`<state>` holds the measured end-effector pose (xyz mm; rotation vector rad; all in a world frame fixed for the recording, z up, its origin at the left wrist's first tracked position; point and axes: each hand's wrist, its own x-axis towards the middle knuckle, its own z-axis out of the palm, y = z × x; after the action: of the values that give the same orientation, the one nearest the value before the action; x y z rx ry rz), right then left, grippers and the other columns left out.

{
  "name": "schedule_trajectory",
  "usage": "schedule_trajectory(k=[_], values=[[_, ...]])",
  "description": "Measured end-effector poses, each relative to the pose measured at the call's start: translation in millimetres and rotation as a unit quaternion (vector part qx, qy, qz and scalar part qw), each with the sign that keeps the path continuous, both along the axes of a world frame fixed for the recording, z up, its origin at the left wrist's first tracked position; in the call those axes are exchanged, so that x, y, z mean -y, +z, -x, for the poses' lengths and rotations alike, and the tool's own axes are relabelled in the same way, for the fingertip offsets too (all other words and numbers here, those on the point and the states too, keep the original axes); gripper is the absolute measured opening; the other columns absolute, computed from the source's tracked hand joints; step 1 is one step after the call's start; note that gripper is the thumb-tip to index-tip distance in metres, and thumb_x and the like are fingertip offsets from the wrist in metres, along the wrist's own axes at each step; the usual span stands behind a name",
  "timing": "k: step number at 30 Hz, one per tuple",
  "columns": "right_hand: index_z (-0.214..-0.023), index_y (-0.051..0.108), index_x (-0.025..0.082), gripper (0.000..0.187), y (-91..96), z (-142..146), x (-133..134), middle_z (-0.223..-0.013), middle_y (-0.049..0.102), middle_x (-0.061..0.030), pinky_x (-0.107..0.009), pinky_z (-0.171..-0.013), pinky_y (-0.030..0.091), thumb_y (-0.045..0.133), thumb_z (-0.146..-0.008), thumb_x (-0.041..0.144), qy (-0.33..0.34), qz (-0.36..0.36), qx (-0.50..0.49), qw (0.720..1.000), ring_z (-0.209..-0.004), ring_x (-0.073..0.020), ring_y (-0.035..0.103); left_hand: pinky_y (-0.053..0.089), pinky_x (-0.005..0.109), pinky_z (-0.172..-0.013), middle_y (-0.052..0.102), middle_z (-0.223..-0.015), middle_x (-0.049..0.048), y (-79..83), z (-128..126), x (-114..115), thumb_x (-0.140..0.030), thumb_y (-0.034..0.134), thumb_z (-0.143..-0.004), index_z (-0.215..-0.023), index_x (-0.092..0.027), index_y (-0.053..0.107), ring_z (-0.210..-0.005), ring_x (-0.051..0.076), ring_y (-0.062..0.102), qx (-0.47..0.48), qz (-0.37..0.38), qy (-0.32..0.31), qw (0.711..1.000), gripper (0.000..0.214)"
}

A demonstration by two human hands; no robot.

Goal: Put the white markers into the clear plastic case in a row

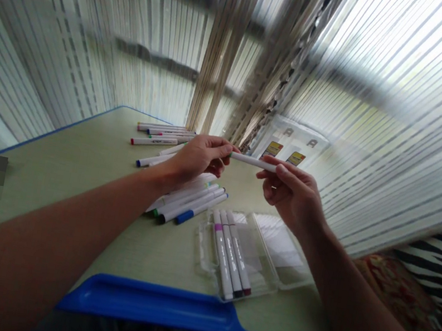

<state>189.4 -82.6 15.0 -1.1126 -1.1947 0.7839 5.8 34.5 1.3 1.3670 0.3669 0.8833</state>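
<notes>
Between my two hands a white marker (252,161) is held level above the table. My left hand (204,157) pinches its left end, where a bit of green shows. The fingers of my right hand (291,188) are closed on the other end. Below, an open clear plastic case (202,250) holds three white markers (233,258) side by side, one with a purple band. Left of the case lies a pile of white markers (192,206) with coloured ends, blue, green and black among them. My left hand and forearm partly cover this pile.
More markers (162,137) lie farther back on the pale green table (77,164). A blue tray edge (155,302) runs along the front. At the back stands a clear case (288,140) with yellow labels, against striped curtains (157,64). A zebra-striped cloth (441,264) is at right.
</notes>
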Motion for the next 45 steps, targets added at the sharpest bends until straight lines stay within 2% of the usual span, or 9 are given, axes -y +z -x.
schedule_trajectory(k=[4, 13, 23, 32, 45], values=[[-0.101, 0.077, 0.021, 0.027, 1.1, 0, 0, -0.082, 0.074, -0.0065, -0.026, -0.042, 0.038, 0.067, -0.084, 0.039, 0.004, 0.002, 0.001, 1.000, -0.050, -0.0108, 0.052, 0.044, 0.025, -0.052, 0.059, -0.067, 0.0022, 0.4, 0, 2, -0.022, 0.058, -0.090, -0.086, -0.013, 0.070, -0.052, 0.010, 0.054, 0.010, 0.025, -0.005, 1.000, 0.015], [-0.090, 0.079, 0.021, 0.016, -1.2, 1, -4, -0.074, 0.075, -0.0037, -0.022, -0.040, 0.035, 0.079, -0.077, 0.030, 0.001, -0.012, -0.044, 0.999, -0.046, -0.0073, 0.053, 0.044, 0.025, -0.052, 0.056, -0.064, 0.0004, 1.2, 0, 4, -0.023, 0.057, -0.092, -0.087, -0.014, 0.067, -0.049, 0.009, 0.052, 0.001, 0.024, -0.007, 1.000, 0.015], [-0.086, 0.078, 0.016, 0.014, -1.5, -9, -10, -0.071, 0.076, -0.0045, -0.018, -0.039, 0.040, 0.074, -0.080, 0.028, -0.046, -0.011, -0.097, 0.994, -0.045, -0.0069, 0.059, 0.045, 0.023, -0.053, 0.067, -0.072, 0.0042, 4.7, 1, 3, -0.022, 0.055, -0.095, -0.094, -0.011, 0.069, -0.050, 0.009, 0.055, 0.011, 0.016, 0.015, 1.000, 0.018], [-0.084, 0.078, 0.014, 0.013, -1.1, -13, -12, -0.067, 0.074, -0.0057, -0.016, -0.040, 0.044, 0.067, -0.080, 0.019, -0.077, 0.021, -0.143, 0.986, -0.046, -0.0081, 0.060, 0.048, 0.026, -0.059, 0.074, -0.085, 0.0080, 3.9, 4, 3, -0.017, 0.056, -0.094, -0.106, -0.011, 0.071, -0.055, 0.009, 0.060, 0.027, 0.023, -0.047, 0.998, 0.021], [-0.079, 0.076, 0.010, 0.015, 5.1, -4, -8, -0.063, 0.071, -0.0079, -0.016, -0.041, 0.044, 0.062, -0.083, 0.012, -0.109, 0.054, -0.164, 0.979, -0.045, -0.0086, 0.058, 0.047, 0.023, -0.060, 0.075, -0.083, 0.0075, 0.2, 4, 4, -0.017, 0.057, -0.094, -0.104, -0.009, 0.072, -0.055, 0.006, 0.056, 0.020, 0.018, -0.050, 0.998, 0.019]])
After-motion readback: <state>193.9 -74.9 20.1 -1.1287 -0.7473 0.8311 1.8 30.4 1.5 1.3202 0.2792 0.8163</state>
